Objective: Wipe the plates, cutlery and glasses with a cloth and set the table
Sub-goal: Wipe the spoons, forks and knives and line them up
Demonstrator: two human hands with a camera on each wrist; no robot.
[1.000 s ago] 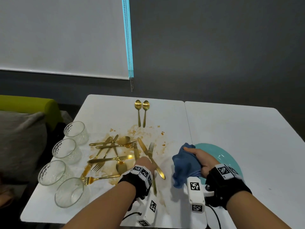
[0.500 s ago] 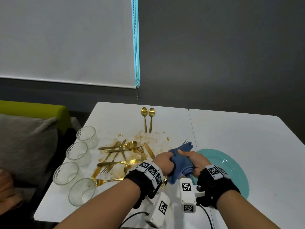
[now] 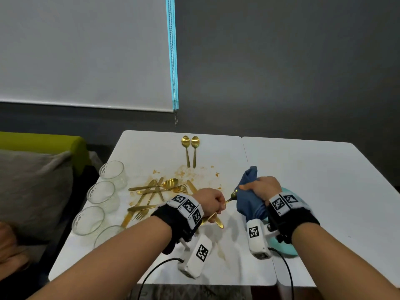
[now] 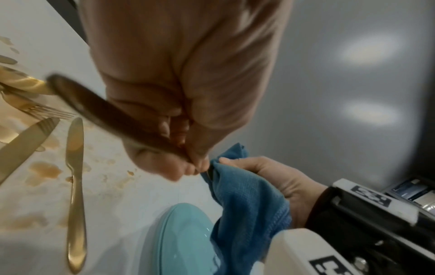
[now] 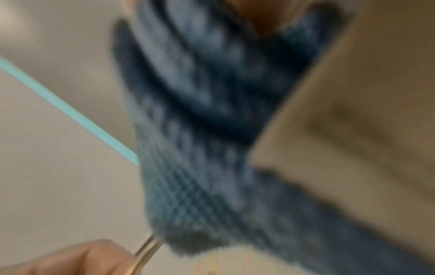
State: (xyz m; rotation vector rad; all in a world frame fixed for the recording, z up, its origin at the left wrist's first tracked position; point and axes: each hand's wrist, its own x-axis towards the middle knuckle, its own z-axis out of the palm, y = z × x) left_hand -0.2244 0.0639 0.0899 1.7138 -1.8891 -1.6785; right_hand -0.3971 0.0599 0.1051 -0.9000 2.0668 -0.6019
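My left hand (image 3: 211, 201) grips the handle of a gold fork (image 3: 229, 199) and holds it above the table. My right hand (image 3: 263, 188) holds the blue cloth (image 3: 249, 198) bunched round the fork's head, which is hidden inside. In the left wrist view the fork handle (image 4: 105, 111) runs through my left hand (image 4: 183, 93) into the cloth (image 4: 247, 195), which my right hand (image 4: 277, 178) pinches. The right wrist view is blurred and shows the cloth (image 5: 200, 130) and the fork's neck (image 5: 146, 251). A teal plate (image 3: 282, 247) lies under my right wrist.
Several empty glasses (image 3: 102, 194) stand along the table's left edge. A pile of gold cutlery (image 3: 155, 191) lies on brown stains (image 3: 190, 174). Two gold spoons (image 3: 190, 150) lie side by side at the back. A gold knife (image 4: 75, 186) lies beside the plate.
My left hand lifted the fork off the table and brought it into the cloth. The hands then drew apart, so the tines that stuck out are covered.
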